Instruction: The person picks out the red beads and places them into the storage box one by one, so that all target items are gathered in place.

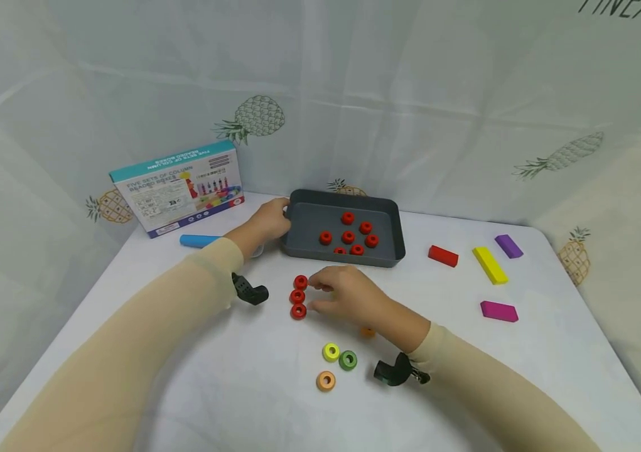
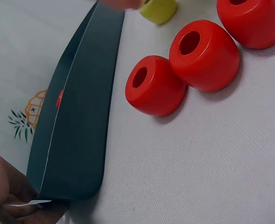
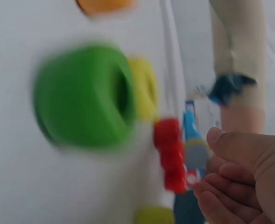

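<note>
My left hand (image 1: 266, 224) grips the left end of a dark grey tray (image 1: 306, 223), thumb and fingers at its corner in the left wrist view. Several red beads (image 1: 348, 237) lie inside the tray. In front of it, three red beads (image 1: 294, 300) stand in a line on the table, their holes facing up. Just right of this line is my right hand (image 1: 348, 292), thumb and fingers apart in the head view. Nothing shows in its grasp; the right wrist view has its fingers (image 3: 228, 189) loosely bent.
Nearer me lie a yellow bead (image 1: 326, 356), a green bead (image 1: 343, 365) and an orange bead (image 1: 320, 385). Another orange bead (image 1: 368, 333) is partly behind my right forearm. Several coloured blocks (image 1: 490, 265) are at right. A printed box (image 1: 179, 188) and a blue handle (image 1: 198, 240) are at left.
</note>
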`<state>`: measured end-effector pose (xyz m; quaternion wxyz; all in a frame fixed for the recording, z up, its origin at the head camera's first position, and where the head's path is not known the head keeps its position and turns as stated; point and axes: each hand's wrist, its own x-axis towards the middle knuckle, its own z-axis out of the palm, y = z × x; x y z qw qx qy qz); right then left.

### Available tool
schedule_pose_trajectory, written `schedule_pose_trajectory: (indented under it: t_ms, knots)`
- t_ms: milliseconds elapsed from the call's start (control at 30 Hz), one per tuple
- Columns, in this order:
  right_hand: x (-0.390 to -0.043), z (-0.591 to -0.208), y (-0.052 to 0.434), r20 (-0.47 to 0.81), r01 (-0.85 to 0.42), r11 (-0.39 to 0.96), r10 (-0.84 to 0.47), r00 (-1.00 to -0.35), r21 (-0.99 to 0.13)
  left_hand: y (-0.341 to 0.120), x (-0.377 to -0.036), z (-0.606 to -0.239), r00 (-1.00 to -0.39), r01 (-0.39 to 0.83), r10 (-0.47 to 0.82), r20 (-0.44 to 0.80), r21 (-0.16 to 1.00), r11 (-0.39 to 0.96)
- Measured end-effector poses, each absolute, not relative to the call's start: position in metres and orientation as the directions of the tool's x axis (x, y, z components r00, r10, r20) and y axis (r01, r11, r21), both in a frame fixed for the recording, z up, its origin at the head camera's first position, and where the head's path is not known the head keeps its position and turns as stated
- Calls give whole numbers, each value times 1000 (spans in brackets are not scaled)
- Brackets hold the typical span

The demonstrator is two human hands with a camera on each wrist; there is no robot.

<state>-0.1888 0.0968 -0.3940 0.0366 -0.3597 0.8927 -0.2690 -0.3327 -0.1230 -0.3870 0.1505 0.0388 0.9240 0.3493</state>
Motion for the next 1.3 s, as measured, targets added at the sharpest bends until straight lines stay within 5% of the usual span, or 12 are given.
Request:
schedule_pose_trajectory:
  t_ms: [467, 867, 1300]
  knots:
    - [-166, -415, 74, 177, -708, 574, -712, -680, -412, -123, -335, -391, -953, -35, 174, -249, 659, 751]
    - [-163, -413, 64, 99, -723, 614, -737, -669, -317, -123, -335, -388, -951, -40, 172, -255, 659, 751]
    - [-220, -350, 101, 169, -563, 660, -562, -809, -498, -125, -334, -386, -949, -17, 197, -246, 664, 748]
